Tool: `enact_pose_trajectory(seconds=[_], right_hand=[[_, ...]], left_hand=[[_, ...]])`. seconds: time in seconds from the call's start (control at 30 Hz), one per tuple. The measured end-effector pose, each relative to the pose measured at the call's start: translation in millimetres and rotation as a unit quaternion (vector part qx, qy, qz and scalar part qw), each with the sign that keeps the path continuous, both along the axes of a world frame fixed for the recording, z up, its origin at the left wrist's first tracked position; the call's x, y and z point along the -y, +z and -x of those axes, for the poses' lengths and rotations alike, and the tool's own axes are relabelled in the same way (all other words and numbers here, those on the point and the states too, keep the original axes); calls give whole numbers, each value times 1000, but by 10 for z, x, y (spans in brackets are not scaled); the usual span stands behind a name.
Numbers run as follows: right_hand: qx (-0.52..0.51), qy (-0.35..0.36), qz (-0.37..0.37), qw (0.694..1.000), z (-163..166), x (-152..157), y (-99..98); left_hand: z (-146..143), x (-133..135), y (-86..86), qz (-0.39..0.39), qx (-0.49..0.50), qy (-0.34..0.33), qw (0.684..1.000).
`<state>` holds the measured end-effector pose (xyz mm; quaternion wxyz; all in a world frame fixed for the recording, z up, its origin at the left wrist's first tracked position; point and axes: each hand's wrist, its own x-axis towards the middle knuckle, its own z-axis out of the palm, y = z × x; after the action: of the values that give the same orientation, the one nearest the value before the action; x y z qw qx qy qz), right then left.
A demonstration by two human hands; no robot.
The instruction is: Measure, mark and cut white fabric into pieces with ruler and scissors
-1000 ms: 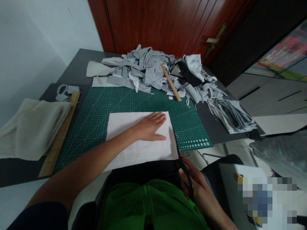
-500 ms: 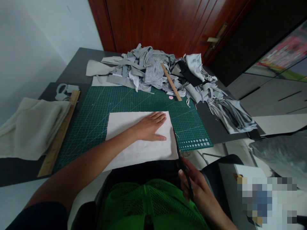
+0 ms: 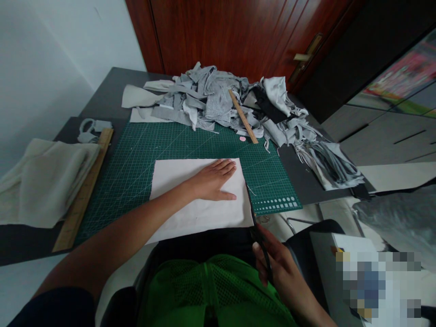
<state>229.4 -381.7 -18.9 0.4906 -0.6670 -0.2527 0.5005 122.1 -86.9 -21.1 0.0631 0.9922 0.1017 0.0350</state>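
Note:
A pale, nearly rectangular piece of fabric [image 3: 184, 215] lies flat on the green cutting mat [image 3: 163, 138]. My left hand [image 3: 216, 181] presses on it near its right side, fingers stretched out and palm down. At the fabric's lower right corner, my right hand [image 3: 272, 254] grips black-handled scissors [image 3: 267, 261]. Their dark blades run up along the fabric's right edge. A thin loose thread [image 3: 251, 190] lies beside that edge on the mat.
Grey and white fabric scraps [image 3: 218, 97] are heaped at the back, with a short wooden ruler [image 3: 243, 117] on them. Folded cream cloth [image 3: 51, 181], a long wooden ruler [image 3: 83, 195] and a white tape roll [image 3: 89, 131] lie left. A chalk piece [image 3: 242, 139] sits on the mat.
The scissor handles have shifted slightly in my right hand, drawing closer together. The loose thread by the edge lies a little differently. My left hand has stayed in place.

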Motion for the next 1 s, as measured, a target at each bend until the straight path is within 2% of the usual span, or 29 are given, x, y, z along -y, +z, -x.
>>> enact_pose_trajectory(seconds=[0.23, 0.37, 0.57, 1.0], right_hand=[[-60, -53, 33, 996, -26, -47, 8], [-62, -48, 31, 996, -73, -126, 50], [-44, -37, 30, 998, -95, -213, 72], [-3, -30, 31, 999, -4, -198, 84]], left_hand=[[7, 18, 1, 12, 10, 25, 1000], [2, 9, -60, 3, 25, 60, 998], [-6, -4, -80, 0, 26, 52, 998], [-3, 17, -56, -10, 18, 53, 998]])
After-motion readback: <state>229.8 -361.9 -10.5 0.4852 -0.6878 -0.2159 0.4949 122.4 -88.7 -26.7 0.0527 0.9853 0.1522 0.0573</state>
